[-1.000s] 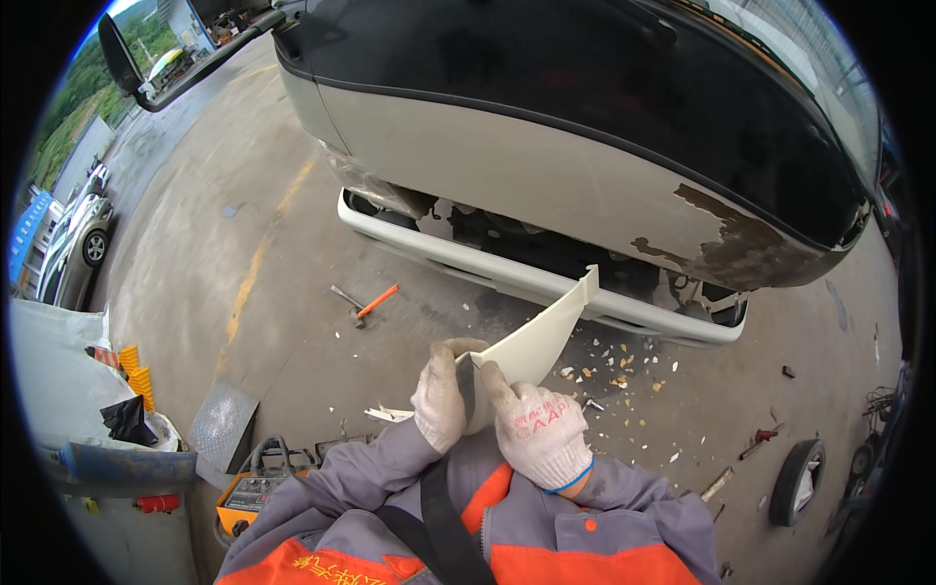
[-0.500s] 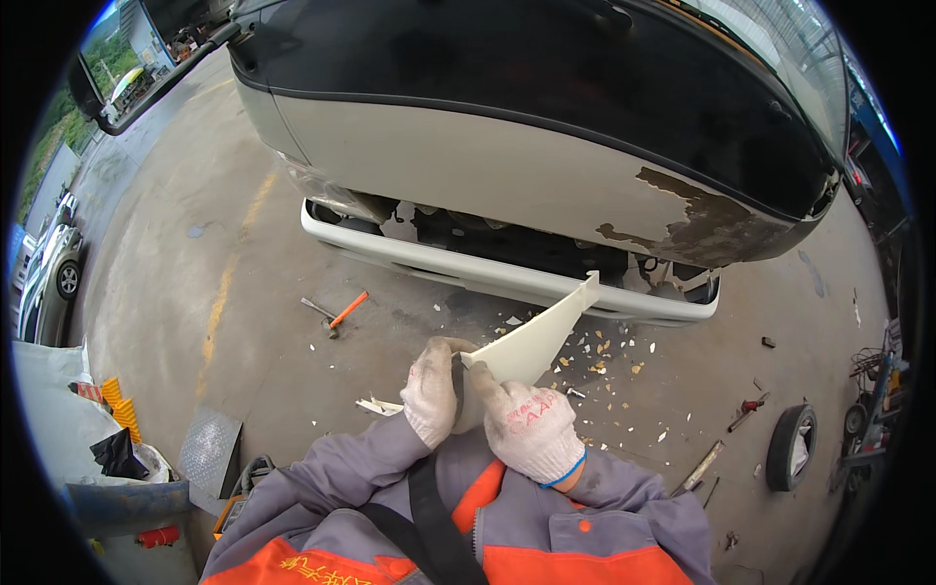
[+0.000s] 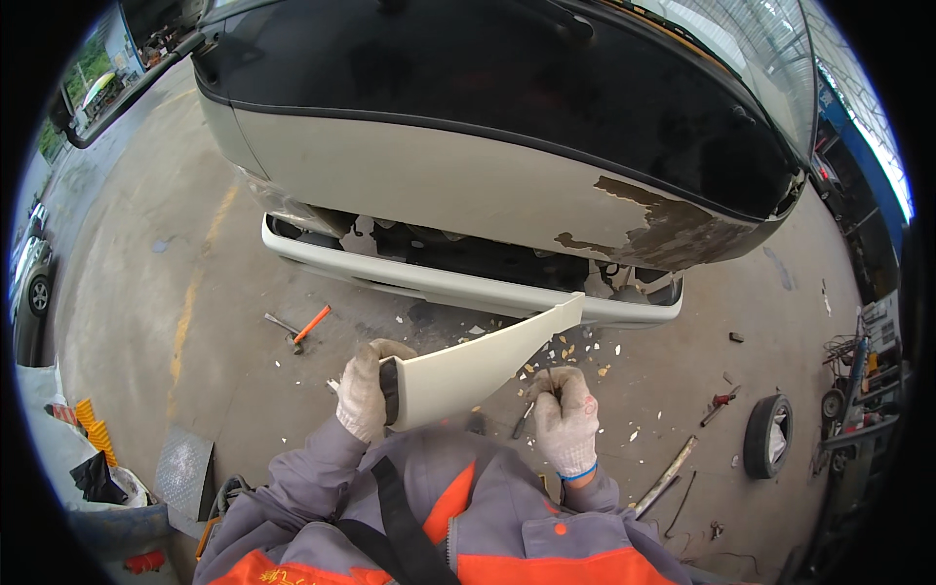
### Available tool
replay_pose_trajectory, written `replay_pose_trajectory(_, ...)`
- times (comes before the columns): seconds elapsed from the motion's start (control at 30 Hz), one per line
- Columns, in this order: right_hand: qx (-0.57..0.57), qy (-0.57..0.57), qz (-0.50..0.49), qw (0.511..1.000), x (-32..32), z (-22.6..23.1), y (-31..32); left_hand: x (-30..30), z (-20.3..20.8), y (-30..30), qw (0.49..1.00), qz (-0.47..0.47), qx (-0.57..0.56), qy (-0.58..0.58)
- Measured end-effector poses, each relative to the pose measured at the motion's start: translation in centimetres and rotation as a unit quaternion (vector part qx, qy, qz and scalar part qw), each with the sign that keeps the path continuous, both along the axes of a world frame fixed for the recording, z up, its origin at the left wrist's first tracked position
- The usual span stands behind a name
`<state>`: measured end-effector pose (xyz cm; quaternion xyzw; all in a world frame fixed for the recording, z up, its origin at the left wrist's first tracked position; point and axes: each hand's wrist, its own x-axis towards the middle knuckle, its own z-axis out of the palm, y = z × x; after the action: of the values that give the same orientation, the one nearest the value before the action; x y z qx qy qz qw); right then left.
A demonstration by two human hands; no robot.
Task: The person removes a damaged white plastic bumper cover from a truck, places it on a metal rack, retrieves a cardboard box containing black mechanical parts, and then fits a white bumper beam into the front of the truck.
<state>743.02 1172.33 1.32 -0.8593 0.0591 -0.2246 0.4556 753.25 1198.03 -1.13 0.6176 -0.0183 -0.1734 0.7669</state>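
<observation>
Cream panel (image 3: 468, 375) is hanging in front of me, above the floor (image 3: 136, 322), with its narrow end pointing toward the right end of the white bumper (image 3: 439, 285). It's overlapping the bumper from where I'm looking, but I can't tell if they're touching. My left hand (image 3: 363, 395) is keeping a firm grip on the wide end, fingers wrapped around by the dark strip (image 3: 390, 390). My right hand (image 3: 567, 419) is hovering just beside the lower edge, fingers curled; can't tell if that grip is pinching something small.

I'm guessing this is mid-job: the panel is sitting loose, not being fixed to anything. Left undone, as far as I can judge, the vehicle (image 3: 507, 88) is showing a bare gap behind the bumper and a peeled patch (image 3: 673, 229) above its right end.

Around me, paint-like chips (image 3: 602, 370) are littering the floor below that end, an orange-handled tool (image 3: 312, 324) is lying left, and a tyre (image 3: 768, 437) is resting toward the floor's right side. Only the chips are really getting underfoot.
</observation>
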Motion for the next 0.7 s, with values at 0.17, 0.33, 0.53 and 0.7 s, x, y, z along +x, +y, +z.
replay_pose_trajectory(0.17, 0.149, 0.038, -0.137, 0.979, -0.9, -0.5, -3.0, 0.2, 4.5, 1.1, 0.979, -0.101, 0.178, 0.014)
replay_pose_trajectory(0.33, 0.069, 0.072, -0.129, 0.987, -1.4, 0.8, -3.4, -0.8, 5.3, 1.0, 0.945, -0.183, 0.218, -0.160)
replay_pose_trajectory(0.53, -0.215, 0.010, 0.028, 0.976, -1.6, 2.2, -1.0, -2.0, 5.1, 0.8, 0.894, -0.247, 0.213, -0.307)
replay_pose_trajectory(0.7, -0.356, 0.143, 0.060, 0.922, -1.9, 2.9, 1.2, -2.7, 5.0, 0.3, 0.882, -0.244, 0.216, -0.340)
